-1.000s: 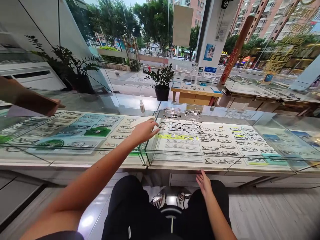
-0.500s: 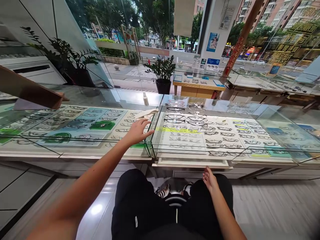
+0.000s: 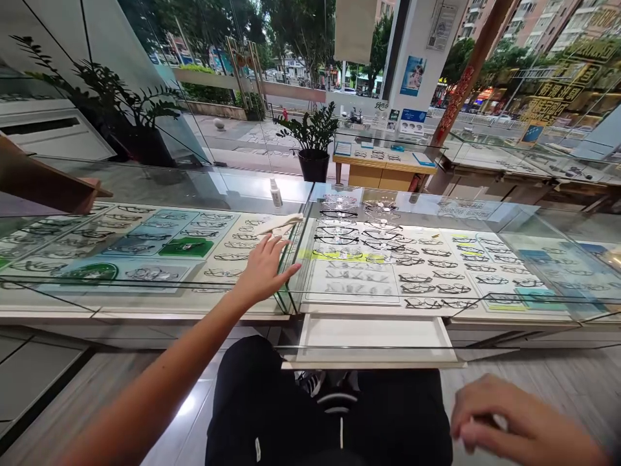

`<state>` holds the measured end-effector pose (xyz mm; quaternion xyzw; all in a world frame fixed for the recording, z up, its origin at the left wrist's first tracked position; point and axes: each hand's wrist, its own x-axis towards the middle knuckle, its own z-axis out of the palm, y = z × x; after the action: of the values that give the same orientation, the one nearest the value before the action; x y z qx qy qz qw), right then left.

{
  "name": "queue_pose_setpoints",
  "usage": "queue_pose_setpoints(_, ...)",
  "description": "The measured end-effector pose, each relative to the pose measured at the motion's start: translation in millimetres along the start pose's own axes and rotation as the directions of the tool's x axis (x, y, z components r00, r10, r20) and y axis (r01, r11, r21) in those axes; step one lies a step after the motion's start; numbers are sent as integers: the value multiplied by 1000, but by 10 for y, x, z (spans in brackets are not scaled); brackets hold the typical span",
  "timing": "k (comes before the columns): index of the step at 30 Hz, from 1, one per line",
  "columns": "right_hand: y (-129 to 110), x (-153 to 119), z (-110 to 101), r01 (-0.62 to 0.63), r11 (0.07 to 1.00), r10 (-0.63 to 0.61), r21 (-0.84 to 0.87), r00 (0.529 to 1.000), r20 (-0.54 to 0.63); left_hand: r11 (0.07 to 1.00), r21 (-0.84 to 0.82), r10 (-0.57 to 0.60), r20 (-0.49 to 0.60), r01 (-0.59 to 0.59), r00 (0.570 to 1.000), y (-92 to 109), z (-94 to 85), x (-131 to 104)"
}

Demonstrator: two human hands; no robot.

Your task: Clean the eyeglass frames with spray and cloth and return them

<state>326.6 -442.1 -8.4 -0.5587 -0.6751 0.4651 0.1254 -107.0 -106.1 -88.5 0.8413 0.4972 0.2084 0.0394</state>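
My left hand (image 3: 262, 268) rests on the glass countertop with its fingers spread. Just beyond its fingertips lies a cream cloth (image 3: 279, 224). A small white spray bottle (image 3: 275, 193) stands upright behind the cloth. At the lower right, my right hand (image 3: 509, 417) is in the air, somewhat blurred, its fingers loosely curled and nothing seen in them. It is apart from the pulled-out shallow white drawer (image 3: 373, 340), which sticks out over my lap and has a bare bottom. Several eyeglass frames (image 3: 383, 234) lie in rows under the glass.
Left of my hand, the glass case holds more glasses and a green display piece (image 3: 187, 246). A brown wooden object (image 3: 46, 178) juts in from the left edge. Behind the counter stands a potted plant (image 3: 313, 165), and a wooden display table (image 3: 383, 171) is near the window.
The drawer has slid out toward me from nearly closed. My right hand has left the drawer's front and moved right and nearer. My left hand stays on the glass.
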Motion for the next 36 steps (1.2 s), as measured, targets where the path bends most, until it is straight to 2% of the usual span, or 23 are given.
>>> queue_pose_setpoints(2,-361,111,-500,62,980,-91,-189,984,-152,1000,2,-25,-24,25,999,-6,-11,3)
queue_pose_setpoints(3,-488,270,-743,77,960,-132,-270,972,-194,999,-1,-32,-31,32,999,-13,-18,3)
queue_pose_setpoints(5,-628,767,-1212,82,902,-224,-423,928,-298,999,-15,-50,-51,49,997,-30,-28,7)
queue_pose_setpoints(7,-632,1428,-1641,17,827,-268,-562,891,-367,996,-33,-81,-76,78,994,-49,-28,18)
queue_pose_setpoints(9,-537,2131,-2003,-68,710,-303,-701,869,-391,993,-43,-110,-96,106,989,-66,-21,31)
queue_pose_setpoints(11,-397,2761,-2281,-92,587,-344,-805,871,-351,992,-39,-123,-101,120,987,-77,-16,37)
queue_pose_setpoints(13,-258,3253,-2478,-97,543,-341,-834,882,-324,992,-31,-124,-97,122,988,-84,-17,35)
queue_pose_setpoints(15,-148,3603,-2619,-145,557,-326,-818,868,-376,994,-30,-110,-92,107,990,-92,-25,28)
queue_pose_setpoints(18,-34,3949,-2778,-191,566,-292,-802,864,-411,997,-31,-78,-97,75,992,-109,-34,19)
queue_pose_setpoints(24,122,4423,-2950,-156,564,-204,-811,926,-319,997,-23,-81,-86,79,993,-148,-22,-1)
queue_pose_setpoints(30,206,4719,-2995,-197,549,-158,-812,930,-332,997,-27,-79,-96,77,992,-140,-34,-15)
queue_pose_setpoints(36,212,4796,-2982,-257,545,-169,-798,899,-405,995,-30,-93,-85,91,992,-92,-50,-18)
